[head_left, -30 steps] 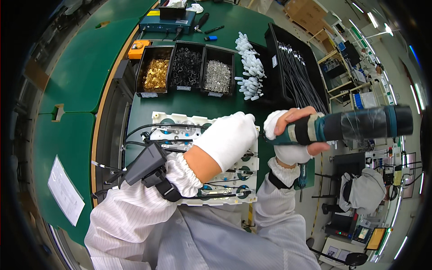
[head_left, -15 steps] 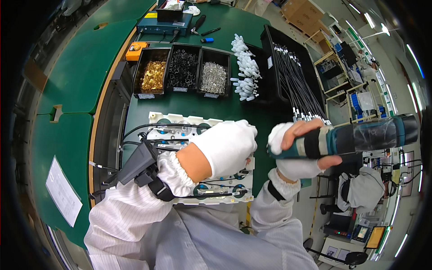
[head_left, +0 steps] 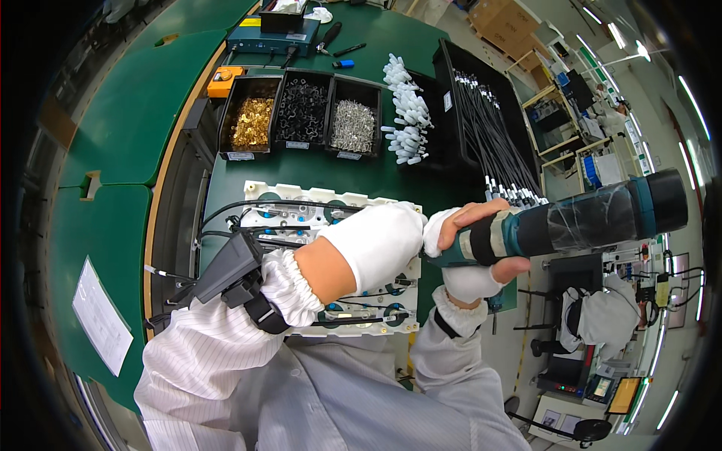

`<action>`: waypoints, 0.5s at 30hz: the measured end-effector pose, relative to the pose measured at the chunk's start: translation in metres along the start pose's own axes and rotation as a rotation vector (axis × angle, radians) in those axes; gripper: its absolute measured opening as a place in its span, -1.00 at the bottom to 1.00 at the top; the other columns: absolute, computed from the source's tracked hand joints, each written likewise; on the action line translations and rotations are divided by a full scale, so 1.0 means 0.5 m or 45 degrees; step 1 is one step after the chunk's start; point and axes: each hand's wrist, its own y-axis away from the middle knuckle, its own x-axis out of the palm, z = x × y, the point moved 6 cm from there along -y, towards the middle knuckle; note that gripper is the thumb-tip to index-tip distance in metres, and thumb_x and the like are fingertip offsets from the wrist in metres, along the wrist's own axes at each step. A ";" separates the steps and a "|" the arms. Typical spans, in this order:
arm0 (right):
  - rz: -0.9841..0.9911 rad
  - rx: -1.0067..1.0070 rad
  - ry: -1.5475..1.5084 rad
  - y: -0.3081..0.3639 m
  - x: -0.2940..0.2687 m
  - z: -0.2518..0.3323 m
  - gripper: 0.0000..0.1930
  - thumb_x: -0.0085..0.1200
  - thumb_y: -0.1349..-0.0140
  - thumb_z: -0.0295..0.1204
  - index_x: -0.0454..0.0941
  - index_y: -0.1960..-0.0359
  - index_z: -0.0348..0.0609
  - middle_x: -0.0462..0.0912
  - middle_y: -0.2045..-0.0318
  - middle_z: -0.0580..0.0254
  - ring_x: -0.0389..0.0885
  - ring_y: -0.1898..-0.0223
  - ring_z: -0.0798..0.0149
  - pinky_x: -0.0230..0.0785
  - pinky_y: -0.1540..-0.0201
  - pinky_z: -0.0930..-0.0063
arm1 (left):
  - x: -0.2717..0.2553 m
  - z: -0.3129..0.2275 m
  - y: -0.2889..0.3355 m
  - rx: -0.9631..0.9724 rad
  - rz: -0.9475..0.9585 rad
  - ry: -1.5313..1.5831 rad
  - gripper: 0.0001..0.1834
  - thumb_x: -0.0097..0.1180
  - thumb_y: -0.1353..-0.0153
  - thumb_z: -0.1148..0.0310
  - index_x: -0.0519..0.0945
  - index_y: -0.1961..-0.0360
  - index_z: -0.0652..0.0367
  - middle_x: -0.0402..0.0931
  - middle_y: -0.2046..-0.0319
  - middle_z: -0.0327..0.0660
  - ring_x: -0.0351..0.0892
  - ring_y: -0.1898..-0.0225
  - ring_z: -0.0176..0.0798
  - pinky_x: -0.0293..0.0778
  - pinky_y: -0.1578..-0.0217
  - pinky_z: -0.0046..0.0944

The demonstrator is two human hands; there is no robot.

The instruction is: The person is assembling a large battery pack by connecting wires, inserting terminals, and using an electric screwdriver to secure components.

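The power tool (head_left: pixel 583 223) moved leftward, right grip (head_left: pixel 468 276) wrapped around it; left grip (head_left: pixel 377 244) unclear.

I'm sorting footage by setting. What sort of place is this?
Most likely a factory assembly workshop: the handheld power driver, the three bins of small loose parts and the many black cables laid together suggest it.

Green table (head_left: pixel 316 169), one, central in my remote feed; second green table (head_left: pixel 105 225), left. Pale grey floor (head_left: pixel 502 353), right, yellow line (head_left: pixel 524 346) along it. I count further: shelving rack (head_left: pixel 560 145), stacked cardboard boxes (head_left: pixel 504 26), bright white tube lights (head_left: pixel 693 107).
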 end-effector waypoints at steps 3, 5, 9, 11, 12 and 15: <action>-0.281 -0.011 0.147 0.017 0.012 0.005 -0.05 -0.14 -0.17 0.55 0.42 0.23 -0.36 0.57 0.57 0.03 0.54 0.60 0.22 0.45 0.49 0.40 | 0.000 0.005 0.001 -0.087 0.056 -0.007 -0.89 0.22 -0.06 0.51 0.68 0.37 0.29 0.65 0.37 0.08 0.68 0.29 0.13 0.59 0.18 -0.06; -0.386 -0.004 0.434 0.016 0.018 0.015 -0.05 -0.19 -0.21 0.53 0.39 0.14 -0.37 0.57 0.53 0.05 0.53 0.57 0.26 0.42 0.46 0.44 | -0.001 0.007 0.007 -0.099 0.047 -0.012 -0.89 0.21 -0.08 0.49 0.69 0.36 0.28 0.65 0.36 0.07 0.68 0.27 0.12 0.60 0.17 -0.06; -0.430 -0.174 0.308 -0.028 -0.023 0.063 -0.29 0.24 -0.24 0.13 0.39 -0.02 -0.34 0.65 0.38 0.08 0.59 0.50 0.35 0.44 0.36 0.56 | -0.049 -0.007 0.036 -0.110 0.218 -0.250 -0.82 0.26 -0.15 0.39 0.69 0.22 0.19 0.65 0.19 -0.05 0.62 0.07 0.07 0.56 0.07 -0.02; -0.264 0.192 0.285 0.001 -0.044 0.093 -0.43 0.28 -0.25 -0.11 0.38 -0.04 -0.33 0.64 0.36 0.10 0.61 0.48 0.36 0.44 0.36 0.55 | -0.139 -0.030 0.087 -0.161 0.083 -0.296 -0.76 0.30 -0.17 0.30 0.72 0.17 0.18 0.63 0.12 -0.08 0.57 -0.01 0.04 0.52 -0.05 -0.07; -0.188 0.461 0.225 0.038 -0.082 0.084 -0.51 0.33 -0.22 -0.31 0.40 -0.04 -0.31 0.63 0.32 0.16 0.61 0.48 0.36 0.46 0.37 0.53 | -0.182 -0.030 0.122 -0.153 -0.082 -0.330 -0.68 0.31 -0.16 0.34 0.68 0.07 0.20 0.61 0.08 -0.06 0.56 -0.03 0.07 0.50 -0.07 -0.03; -0.270 0.584 0.749 0.166 -0.149 0.059 -0.53 0.36 -0.15 -0.49 0.46 -0.08 -0.31 0.64 0.27 0.29 0.55 0.32 0.47 0.46 0.19 0.55 | -0.277 -0.004 0.246 -0.396 -0.320 -0.462 -0.52 0.18 -0.35 0.24 0.49 -0.22 0.25 0.49 -0.12 0.10 0.48 -0.18 0.21 0.40 -0.22 -0.02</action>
